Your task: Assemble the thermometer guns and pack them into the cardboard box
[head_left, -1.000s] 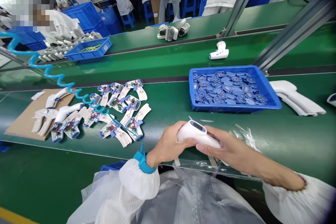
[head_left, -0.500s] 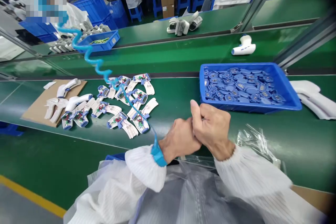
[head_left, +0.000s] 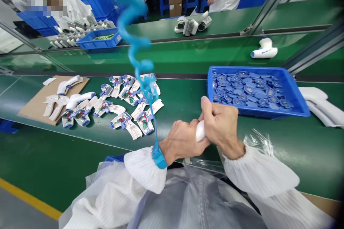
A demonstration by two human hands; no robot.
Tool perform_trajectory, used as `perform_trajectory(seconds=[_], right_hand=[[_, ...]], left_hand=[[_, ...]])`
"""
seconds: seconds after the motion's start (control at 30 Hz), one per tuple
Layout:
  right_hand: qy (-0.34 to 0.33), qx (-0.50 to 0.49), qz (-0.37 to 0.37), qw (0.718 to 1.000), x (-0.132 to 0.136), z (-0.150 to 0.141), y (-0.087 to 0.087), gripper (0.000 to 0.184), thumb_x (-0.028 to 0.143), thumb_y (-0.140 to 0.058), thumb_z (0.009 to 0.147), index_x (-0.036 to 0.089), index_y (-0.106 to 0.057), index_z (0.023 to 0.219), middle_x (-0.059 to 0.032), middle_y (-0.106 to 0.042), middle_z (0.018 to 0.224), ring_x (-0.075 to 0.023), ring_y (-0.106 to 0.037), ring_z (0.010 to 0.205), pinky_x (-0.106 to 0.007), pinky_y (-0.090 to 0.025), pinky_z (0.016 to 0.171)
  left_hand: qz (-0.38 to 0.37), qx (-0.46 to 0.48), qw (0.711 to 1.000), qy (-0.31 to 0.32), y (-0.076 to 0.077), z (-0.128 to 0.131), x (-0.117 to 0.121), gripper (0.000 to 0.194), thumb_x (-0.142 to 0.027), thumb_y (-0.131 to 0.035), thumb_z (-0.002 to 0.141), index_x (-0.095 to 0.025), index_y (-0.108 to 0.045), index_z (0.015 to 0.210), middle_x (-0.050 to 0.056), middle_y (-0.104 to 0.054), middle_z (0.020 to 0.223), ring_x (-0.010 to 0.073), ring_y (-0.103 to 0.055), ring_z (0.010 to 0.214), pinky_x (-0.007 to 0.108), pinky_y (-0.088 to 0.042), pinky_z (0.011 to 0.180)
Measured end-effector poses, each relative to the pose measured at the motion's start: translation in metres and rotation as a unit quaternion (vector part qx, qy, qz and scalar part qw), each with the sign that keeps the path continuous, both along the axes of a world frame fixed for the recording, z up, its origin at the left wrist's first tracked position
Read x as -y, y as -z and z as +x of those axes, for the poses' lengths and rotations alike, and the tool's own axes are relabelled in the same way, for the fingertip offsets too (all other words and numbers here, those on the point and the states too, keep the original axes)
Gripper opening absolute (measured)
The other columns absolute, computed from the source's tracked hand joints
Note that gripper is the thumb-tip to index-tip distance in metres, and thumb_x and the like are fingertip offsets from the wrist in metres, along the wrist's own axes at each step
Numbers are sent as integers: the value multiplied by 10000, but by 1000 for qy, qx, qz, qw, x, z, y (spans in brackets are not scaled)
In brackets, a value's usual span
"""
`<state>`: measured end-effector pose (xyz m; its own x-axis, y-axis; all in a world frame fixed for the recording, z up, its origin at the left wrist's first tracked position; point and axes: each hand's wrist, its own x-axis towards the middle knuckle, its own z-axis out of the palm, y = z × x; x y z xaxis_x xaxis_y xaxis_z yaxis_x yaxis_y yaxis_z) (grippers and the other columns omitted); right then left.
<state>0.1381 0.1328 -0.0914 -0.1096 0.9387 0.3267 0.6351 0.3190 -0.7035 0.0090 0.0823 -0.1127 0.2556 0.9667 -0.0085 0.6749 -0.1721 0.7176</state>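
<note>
Eased slightly apart since the earlier frame, the left hand [head_left: 182, 141] and right hand [head_left: 220, 125] now show one white plastic thermometer shell [head_left: 200, 131] between them. Both hands are curled and pressed around it, so only a sliver shows. Its long axis stands roughly upright with a slight tilt; which way its ends point is hidden. It sits above the green bench [head_left: 177, 93], just left of one blue tray [head_left: 292, 93] heaped with blue parts [head_left: 248, 91]. Further left of the tray lie about a dozen opened shells with circuit boards [head_left: 122, 120], then one cardboard sheet [head_left: 37, 111] bearing white shells [head_left: 72, 84]. A blue coiled cord [head_left: 137, 32] rises from the blue wrist strap [head_left: 158, 157] on the left wrist.
</note>
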Motion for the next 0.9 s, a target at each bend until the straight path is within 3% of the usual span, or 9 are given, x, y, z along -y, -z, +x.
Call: perform_trajectory(seconds=[0.17, 0.23, 0.3, 0.43, 0.53, 0.63, 0.73, 0.83, 0.9], right_hand=[[-39, 98, -34, 994, -40, 57, -8, 468, 498, -495, 1017, 209, -766, 768, -27, -722, 696, -186, -644, 609, -320, -469, 648], [-46, 184, 19, 982, -69, 80, -5, 342, 404, -525, 994, 192, -793, 987, -70, -773, 892, -230, -691, 743, -363, -512, 741], [-95, 249, 46, 963, -95, 91, 2, 298, 327, -577, 941, 182, -772, 1113, -108, -766, 1077, -271, -704, 921, -399, -529, 843], [-185, 314, 43, 930, -125, 83, 16, 144, 261, -639, 843, 206, -762, 894, -113, -743, 980, -281, -663, 926, -387, -531, 792], [-208, 334, 52, 918, -129, 74, 19, 134, 158, -594, 810, 206, -687, 725, -112, -686, 840, -246, -616, 803, -356, -496, 698], [-218, 330, 61, 916, -123, 76, 11, 197, 53, -540, 783, 195, -641, 691, -124, -666, 833, -246, -611, 812, -369, -487, 736], [-200, 297, 72, 931, -108, 84, -5, 264, 41, -457, 840, 153, -694, 870, -147, -674, 926, -249, -632, 838, -391, -496, 768], [-166, 235, 73, 955, -81, 87, -20, 371, 136, -407, 967, 134, -701, 1193, -139, -700, 1053, -221, -666, 833, -371, -525, 742], [-125, 114, 44, 985, -59, 80, -22, 318, 251, -499, 1003, 199, -736, 1209, -86, -741, 1055, -196, -691, 805, -342, -550, 721]], left_hand=[[-78, -28, 996, -25, -19, -47, 0, 329, -526, -683, 925, -202, -678, 977, 91, -726, 906, 288, -677, 833, 361, -438, 727], [-20, -65, 997, -37, -25, -59, -4, 291, -338, -720, 907, -199, -647, 1152, 99, -726, 1123, 303, -665, 1026, 385, -454, 872], [55, -142, 988, -18, -25, -57, -12, 478, -175, -722, 863, -175, -571, 1316, 133, -676, 1289, 328, -610, 1170, 428, -419, 988], [68, -295, 950, 76, -18, -27, -32, 193, -181, -633, 936, -102, -651, 1111, 218, -706, 1090, 370, -618, 1060, 466, -406, 914], [43, -288, 954, 76, -16, -14, -41, 204, -294, -625, 968, -102, -648, 1034, 236, -693, 1034, 376, -633, 1003, 438, -411, 841], [-19, -204, 979, 9, -20, -24, -40, 323, -409, -670, 942, -138, -611, 1108, 179, -692, 990, 350, -654, 910, 396, -414, 757], [-87, -11, 994, -68, -21, -38, -35, 339, -467, -657, 944, -176, -600, 1110, 103, -689, 916, 283, -658, 835, 351, -434, 720], [-161, 234, 955, -81, -16, -36, -31, 373, -509, -633, 953, -166, -615, 1098, 96, -700, 978, 222, -660, 841, 310, -485, 716], [-210, 337, 914, -82, -14, -25, -29, 440, -548, -656, 931, -148, -624, 1112, 103, -701, 1000, 187, -647, 807, 286, -500, 694]])
